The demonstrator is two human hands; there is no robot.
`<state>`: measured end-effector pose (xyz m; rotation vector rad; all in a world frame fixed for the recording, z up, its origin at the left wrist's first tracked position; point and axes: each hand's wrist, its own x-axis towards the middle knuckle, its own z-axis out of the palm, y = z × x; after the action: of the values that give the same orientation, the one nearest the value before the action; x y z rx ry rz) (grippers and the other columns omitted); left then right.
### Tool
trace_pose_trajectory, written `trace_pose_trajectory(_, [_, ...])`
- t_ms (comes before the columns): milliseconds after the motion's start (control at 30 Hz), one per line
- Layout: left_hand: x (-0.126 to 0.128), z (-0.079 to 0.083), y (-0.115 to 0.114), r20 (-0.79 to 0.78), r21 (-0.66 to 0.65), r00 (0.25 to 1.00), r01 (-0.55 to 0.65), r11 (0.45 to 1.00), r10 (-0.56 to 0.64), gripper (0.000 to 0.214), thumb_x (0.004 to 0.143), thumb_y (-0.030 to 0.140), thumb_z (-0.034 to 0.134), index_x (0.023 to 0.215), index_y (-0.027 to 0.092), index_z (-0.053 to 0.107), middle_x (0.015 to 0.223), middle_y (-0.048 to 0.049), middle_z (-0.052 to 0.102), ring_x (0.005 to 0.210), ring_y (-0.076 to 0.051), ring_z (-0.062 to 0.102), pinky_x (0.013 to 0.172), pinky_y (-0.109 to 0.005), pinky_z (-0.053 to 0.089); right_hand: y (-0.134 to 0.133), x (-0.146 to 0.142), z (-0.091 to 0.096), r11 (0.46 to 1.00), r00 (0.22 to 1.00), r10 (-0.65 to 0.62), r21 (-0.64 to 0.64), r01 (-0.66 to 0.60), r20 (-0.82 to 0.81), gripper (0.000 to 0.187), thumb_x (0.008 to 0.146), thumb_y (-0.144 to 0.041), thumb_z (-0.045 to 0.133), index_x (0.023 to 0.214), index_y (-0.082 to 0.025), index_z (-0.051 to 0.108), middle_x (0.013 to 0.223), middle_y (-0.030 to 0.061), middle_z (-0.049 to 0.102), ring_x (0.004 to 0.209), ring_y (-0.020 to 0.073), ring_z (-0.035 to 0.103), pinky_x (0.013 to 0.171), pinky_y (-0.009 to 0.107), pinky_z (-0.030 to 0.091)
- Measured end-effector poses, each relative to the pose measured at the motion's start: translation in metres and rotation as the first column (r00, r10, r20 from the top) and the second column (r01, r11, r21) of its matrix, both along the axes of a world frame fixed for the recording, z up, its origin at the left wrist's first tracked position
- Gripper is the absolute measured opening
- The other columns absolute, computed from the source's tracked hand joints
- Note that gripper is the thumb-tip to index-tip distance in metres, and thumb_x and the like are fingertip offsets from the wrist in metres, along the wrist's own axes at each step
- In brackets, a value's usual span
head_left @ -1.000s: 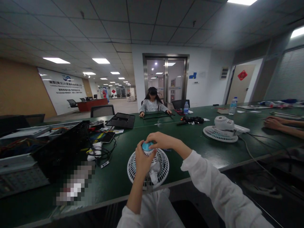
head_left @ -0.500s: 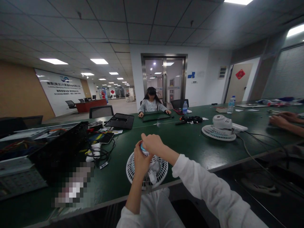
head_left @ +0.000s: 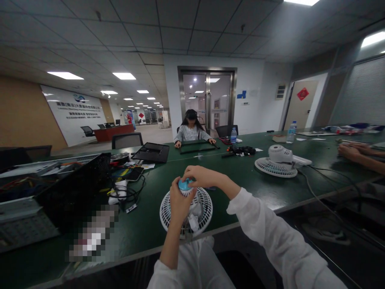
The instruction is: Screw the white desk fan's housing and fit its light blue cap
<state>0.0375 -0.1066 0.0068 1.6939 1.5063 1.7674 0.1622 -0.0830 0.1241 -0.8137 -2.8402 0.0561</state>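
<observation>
A white fan (head_left: 207,208) lies with its round grille down on the table in front of me, its motor housing upward. On top of that housing is a light-blue cap (head_left: 183,185). Wrapped around the left side of the housing, my left hand (head_left: 179,204) grips the fan just below the cap. From above and the right, my right hand (head_left: 202,176) has its bent fingers on the blue cap, apparently pinching it. The fingertips partly cover the cap, and my left hand hides part of the housing.
At the left stands an open computer case (head_left: 75,192), with black cables (head_left: 136,194) beside it. A second white fan (head_left: 276,164) lies to the right. Opposite sits a person (head_left: 192,130) holding a black frame (head_left: 198,147). Another person's hands (head_left: 350,151) are at far right.
My right hand has shifted slightly right, and its wrist and sleeve have swung right too. More of the blue cap shows now. My left hand stays around the fan housing.
</observation>
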Motion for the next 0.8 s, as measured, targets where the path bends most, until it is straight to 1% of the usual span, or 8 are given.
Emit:
trace_pose_trajectory(133, [0.000,-0.001,0.001,0.001,-0.007,1.000,-0.011,1.000,0.011,0.056,0.067,0.035,0.068,0.115,0.019,0.043,0.114,-0.0098,0.052,0.110,-0.027,0.050,0.095,-0.046,0.039,0.005,0.000,-0.002,0.997,0.997,0.074,-0.014,-0.075,-0.028,0.026,0.077,-0.013,0.064,0.103,-0.007,0.066,0.107,0.0131,0.064,0.098,0.0179,0.059,0.088,0.026,0.040])
trace_pose_trajectory(300, [0.000,-0.001,0.001,0.001,0.004,1.000,-0.015,1.000,0.015,0.055,0.066,0.036,0.068,0.114,0.020,0.045,0.113,-0.0090,0.053,0.110,-0.026,0.050,0.095,-0.045,0.040,0.003,-0.003,0.004,0.999,0.999,0.033,0.021,-0.033,0.010,0.022,0.077,-0.017,0.066,0.097,-0.009,0.066,0.101,0.0105,0.065,0.089,0.0162,0.060,0.080,0.024,0.042])
trace_pose_trajectory(367, [0.001,0.000,0.001,0.003,0.003,1.000,-0.009,1.000,0.009,0.055,0.066,0.035,0.068,0.113,0.020,0.044,0.113,-0.0087,0.053,0.109,-0.026,0.051,0.095,-0.045,0.040,0.000,-0.007,0.004,0.998,0.999,-0.024,0.056,0.022,0.031,0.021,0.077,-0.022,0.066,0.095,-0.010,0.066,0.099,0.0104,0.065,0.088,0.0174,0.061,0.077,0.025,0.042])
trace_pose_trajectory(433, [0.001,0.001,0.000,0.002,0.006,1.000,-0.004,1.000,0.004,0.055,0.066,0.034,0.069,0.113,0.019,0.044,0.112,-0.0086,0.053,0.108,-0.026,0.050,0.094,-0.045,0.040,-0.005,-0.015,0.000,0.982,0.987,-0.161,0.105,0.158,0.021,0.022,0.079,-0.025,0.062,0.096,-0.012,0.063,0.096,0.0110,0.066,0.089,0.0209,0.062,0.074,0.027,0.043])
trace_pose_trajectory(533, [0.001,0.000,0.001,0.002,0.012,1.000,0.002,1.000,-0.002,0.055,0.065,0.028,0.068,0.114,0.019,0.044,0.111,-0.0085,0.053,0.108,-0.026,0.050,0.094,-0.045,0.040,-0.012,-0.030,-0.011,0.892,0.900,-0.431,0.119,0.435,-0.063,0.023,0.083,-0.021,0.050,0.104,-0.015,0.057,0.092,0.0121,0.068,0.086,0.0254,0.065,0.068,0.030,0.044])
trace_pose_trajectory(567, [0.000,-0.001,0.001,0.004,0.016,1.000,0.006,1.000,-0.006,0.055,0.065,0.026,0.068,0.114,0.019,0.043,0.111,-0.0083,0.054,0.109,-0.026,0.050,0.094,-0.045,0.040,-0.013,-0.035,-0.015,0.869,0.876,-0.476,0.108,0.482,-0.082,0.025,0.084,-0.019,0.046,0.106,-0.015,0.055,0.092,0.0125,0.068,0.085,0.0260,0.065,0.065,0.030,0.044])
trace_pose_trajectory(667, [0.000,-0.002,0.001,0.005,0.025,1.000,0.012,1.000,-0.012,0.056,0.064,0.024,0.067,0.114,0.020,0.043,0.110,-0.0076,0.054,0.109,-0.026,0.050,0.094,-0.044,0.040,-0.014,-0.042,-0.020,0.846,0.848,-0.519,0.076,0.528,-0.109,0.027,0.084,-0.016,0.041,0.110,-0.015,0.050,0.093,0.0127,0.069,0.082,0.0254,0.067,0.062,0.030,0.044])
trace_pose_trajectory(800, [0.001,0.000,0.000,0.002,0.029,1.000,-0.002,1.000,0.002,0.055,0.065,0.030,0.069,0.113,0.020,0.044,0.111,-0.0079,0.054,0.108,-0.026,0.051,0.094,-0.045,0.040,-0.012,-0.031,-0.012,0.868,0.868,-0.482,0.069,0.492,-0.119,0.024,0.085,-0.020,0.042,0.106,-0.020,0.054,0.094,0.0085,0.068,0.083,0.0220,0.065,0.065,0.028,0.043])
